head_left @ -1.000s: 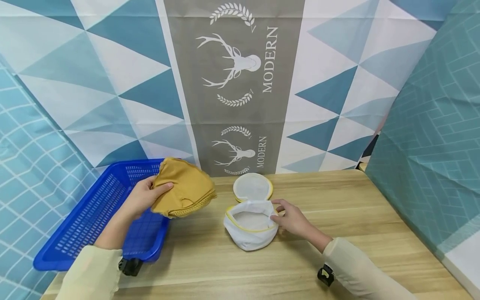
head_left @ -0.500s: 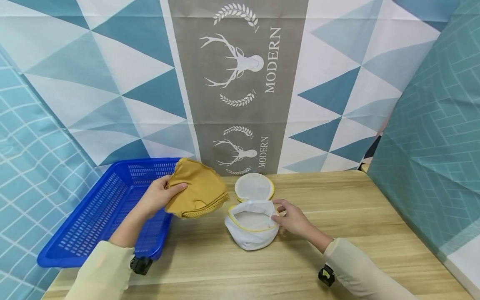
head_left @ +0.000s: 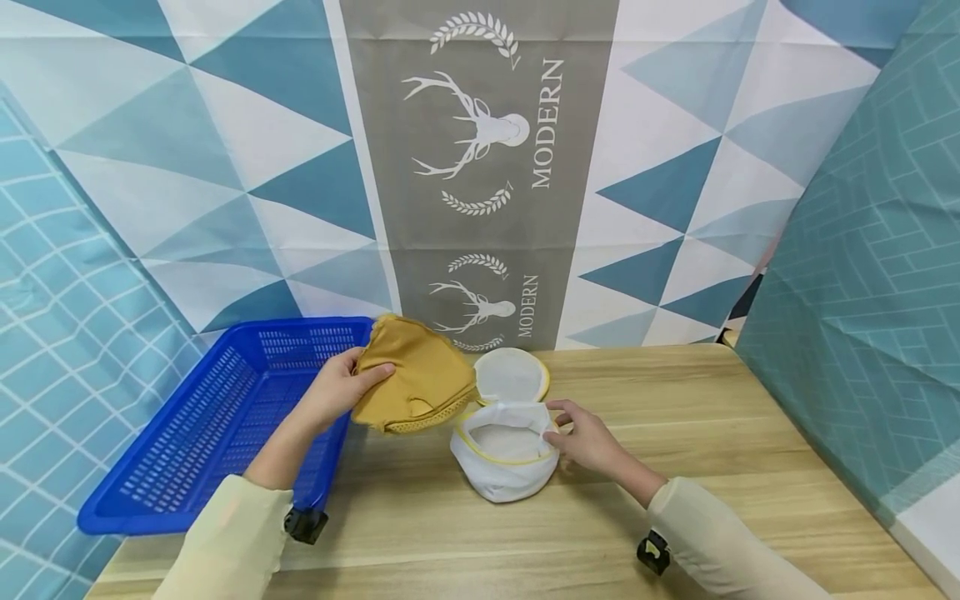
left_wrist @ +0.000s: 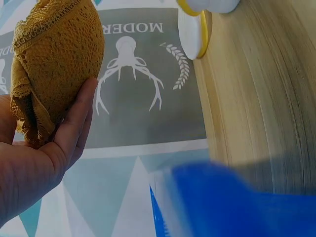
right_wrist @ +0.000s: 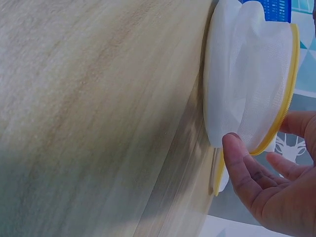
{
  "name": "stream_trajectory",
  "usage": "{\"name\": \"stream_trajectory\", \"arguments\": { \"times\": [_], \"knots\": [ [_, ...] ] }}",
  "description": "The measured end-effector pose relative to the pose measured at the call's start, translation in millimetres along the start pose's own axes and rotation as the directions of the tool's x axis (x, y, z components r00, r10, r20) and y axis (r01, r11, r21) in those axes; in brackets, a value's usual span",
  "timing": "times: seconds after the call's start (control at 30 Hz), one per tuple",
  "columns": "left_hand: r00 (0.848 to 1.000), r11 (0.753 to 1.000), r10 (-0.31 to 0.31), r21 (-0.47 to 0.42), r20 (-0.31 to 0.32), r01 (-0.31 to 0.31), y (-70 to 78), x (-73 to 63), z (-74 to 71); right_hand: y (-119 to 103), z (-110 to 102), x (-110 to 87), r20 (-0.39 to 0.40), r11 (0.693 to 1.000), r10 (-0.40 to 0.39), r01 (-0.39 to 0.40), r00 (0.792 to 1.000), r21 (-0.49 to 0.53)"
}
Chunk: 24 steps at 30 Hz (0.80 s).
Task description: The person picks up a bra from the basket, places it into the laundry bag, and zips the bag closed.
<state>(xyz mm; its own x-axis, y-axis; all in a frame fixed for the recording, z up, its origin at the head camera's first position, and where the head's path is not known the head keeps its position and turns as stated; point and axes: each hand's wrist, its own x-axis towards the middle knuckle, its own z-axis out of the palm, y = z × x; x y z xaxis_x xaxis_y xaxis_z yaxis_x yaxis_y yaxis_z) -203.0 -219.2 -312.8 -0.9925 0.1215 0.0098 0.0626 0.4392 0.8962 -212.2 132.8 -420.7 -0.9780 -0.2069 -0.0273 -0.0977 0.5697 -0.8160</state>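
My left hand [head_left: 337, 393] pinches a folded mustard-yellow undergarment [head_left: 416, 371] above the table, thumb on its near face. In the left wrist view its lace-covered side [left_wrist: 64, 59] faces the camera, with the fingers behind it. A white mesh laundry bag [head_left: 502, 483] with yellow zip edging stands unzipped on the table, its mouth facing up. The round lid [head_left: 512, 375] is folded back behind it, partly covered by the garment. At the bag's right rim, my right hand [head_left: 588, 439] grips the edge between thumb and fingers; in the right wrist view fingertips touch the mesh wall [right_wrist: 247, 94].
A blue perforated plastic basket [head_left: 225, 433] stands at the left, with my left forearm crossing over its right side. Behind the wooden table [head_left: 660, 500] hangs a patterned cloth [head_left: 480, 167], and a teal cloth [head_left: 862, 292] lines the right side.
My left hand has carried the yellow undergarment rightward, from over the basket's edge to beside the bag, where it now overlaps the lid. The right hand and the bag have stayed in place.
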Motion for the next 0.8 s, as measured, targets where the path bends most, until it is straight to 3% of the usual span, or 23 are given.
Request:
{"name": "stream_trajectory", "arguments": {
  "times": [0.27,0.8],
  "knots": [
    [1.000,0.999,0.014,0.041,-0.009,-0.014,1.3,9.0,17.8,0.7,0.1,-0.6,-0.006,1.000,-0.003,0.003,1.000,-0.005],
    [0.999,0.999,0.046,0.010,0.001,-0.046,8.3,18.2,46.1,-0.2,0.7,0.4,-0.003,1.000,-0.007,0.007,1.000,-0.027]
  ]
}}
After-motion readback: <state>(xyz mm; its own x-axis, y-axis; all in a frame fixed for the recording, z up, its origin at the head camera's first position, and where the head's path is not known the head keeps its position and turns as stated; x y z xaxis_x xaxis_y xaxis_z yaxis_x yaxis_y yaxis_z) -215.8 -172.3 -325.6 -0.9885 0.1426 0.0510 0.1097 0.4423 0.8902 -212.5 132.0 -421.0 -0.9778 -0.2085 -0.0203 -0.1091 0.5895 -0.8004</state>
